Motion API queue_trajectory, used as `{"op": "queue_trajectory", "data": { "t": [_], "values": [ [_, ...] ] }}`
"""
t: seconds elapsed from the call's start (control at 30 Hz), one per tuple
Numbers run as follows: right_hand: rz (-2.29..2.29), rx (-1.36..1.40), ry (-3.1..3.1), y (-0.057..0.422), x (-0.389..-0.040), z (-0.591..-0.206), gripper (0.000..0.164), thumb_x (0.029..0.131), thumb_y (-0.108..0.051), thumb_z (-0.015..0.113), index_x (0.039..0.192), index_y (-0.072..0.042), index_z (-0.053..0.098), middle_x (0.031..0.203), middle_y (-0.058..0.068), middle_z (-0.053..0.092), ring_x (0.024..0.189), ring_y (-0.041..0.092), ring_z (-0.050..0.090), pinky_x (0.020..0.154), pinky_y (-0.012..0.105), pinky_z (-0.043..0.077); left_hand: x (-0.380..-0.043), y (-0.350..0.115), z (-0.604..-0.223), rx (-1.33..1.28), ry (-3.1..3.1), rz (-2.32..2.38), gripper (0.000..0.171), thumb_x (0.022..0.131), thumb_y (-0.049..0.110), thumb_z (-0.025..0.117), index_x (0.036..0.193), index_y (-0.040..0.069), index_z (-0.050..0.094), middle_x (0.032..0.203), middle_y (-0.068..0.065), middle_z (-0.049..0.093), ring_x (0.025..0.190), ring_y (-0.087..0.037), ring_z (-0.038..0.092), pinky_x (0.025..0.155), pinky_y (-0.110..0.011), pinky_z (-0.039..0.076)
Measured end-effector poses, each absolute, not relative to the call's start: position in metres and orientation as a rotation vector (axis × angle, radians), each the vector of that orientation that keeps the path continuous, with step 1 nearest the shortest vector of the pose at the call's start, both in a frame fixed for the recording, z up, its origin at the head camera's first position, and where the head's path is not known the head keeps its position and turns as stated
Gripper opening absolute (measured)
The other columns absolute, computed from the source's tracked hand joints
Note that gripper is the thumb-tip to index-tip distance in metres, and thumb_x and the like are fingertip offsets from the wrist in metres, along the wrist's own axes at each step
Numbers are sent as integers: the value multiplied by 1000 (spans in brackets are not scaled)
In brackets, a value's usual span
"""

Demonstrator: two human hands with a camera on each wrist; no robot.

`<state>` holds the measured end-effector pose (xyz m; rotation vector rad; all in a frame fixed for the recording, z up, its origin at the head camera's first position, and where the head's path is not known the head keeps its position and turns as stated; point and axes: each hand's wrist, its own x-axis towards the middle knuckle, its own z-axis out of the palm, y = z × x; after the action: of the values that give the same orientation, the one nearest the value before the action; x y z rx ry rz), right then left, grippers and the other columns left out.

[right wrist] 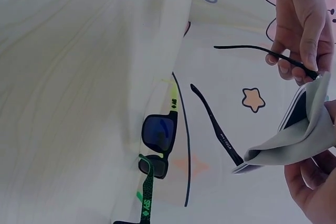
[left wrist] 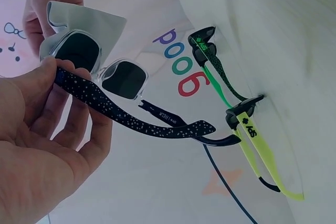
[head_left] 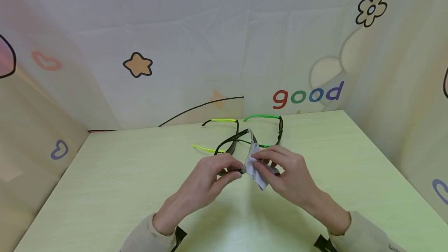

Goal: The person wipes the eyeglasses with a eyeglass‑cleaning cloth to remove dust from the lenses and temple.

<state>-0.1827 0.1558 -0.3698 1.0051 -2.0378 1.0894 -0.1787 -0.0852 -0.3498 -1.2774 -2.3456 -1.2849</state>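
Note:
Sunglasses with a clear frame, dark lenses and white-speckled black temples [left wrist: 125, 80] are held up over the table. My left hand [head_left: 206, 176] pinches them between thumb and fingers, by the hinge end of one temple. Both temples are unfolded and point away from me. A pale grey cloth [head_left: 259, 180] is pinched in my right hand [head_left: 292, 174], folded against the lens area. The right wrist view shows the cloth [right wrist: 299, 142] wrapped over the front of the frame, hiding much of the lenses. Part of the right hand lies behind the cloth in the left wrist view.
Behind the hands, sunglasses with yellow temples [left wrist: 262, 153] rest on the pale table [head_left: 133, 182]. Beside them at the right lies a pair with green temples [head_left: 280, 129], very close to the yellow ones. A printed curtain [head_left: 210, 49] hangs along the table's back edge and sides.

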Motion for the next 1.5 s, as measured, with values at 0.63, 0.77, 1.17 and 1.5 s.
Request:
{"op": "queue_trajectory", "data": {
  "t": [0.63,0.77,1.17,1.5],
  "values": [
    [1084,941,-2059,161,-186,-369,30,79,10,83,103,-6,78,92,0,72,73,12,63,60,16,53,-178,-86,-353,-1325,-2322,-1343,9,98,4,70,106,7,73,101,2,71,85,-5,64,72,-22,58],
    [1044,903,-2070,166,-188,-366,28,80,10,81,103,-5,77,94,1,72,73,12,63,60,16,53,-177,-86,-353,-1333,-2314,-1354,8,98,4,69,105,6,73,100,1,71,85,-6,65,73,-23,58],
    [1046,768,-2181,174,-197,-372,22,86,8,78,105,-4,76,93,-2,71,78,11,61,58,22,55,-177,-86,-355,-1383,-2283,-1385,11,98,2,70,106,9,74,98,3,71,87,-5,65,74,-23,57],
    [1077,677,-2269,182,-208,-377,17,89,5,78,104,-1,76,90,2,71,75,13,62,58,24,56,-176,-87,-354,-1520,-2200,-1360,13,97,1,70,108,8,72,100,1,71,90,-5,64,79,-22,58]
  ]
}}
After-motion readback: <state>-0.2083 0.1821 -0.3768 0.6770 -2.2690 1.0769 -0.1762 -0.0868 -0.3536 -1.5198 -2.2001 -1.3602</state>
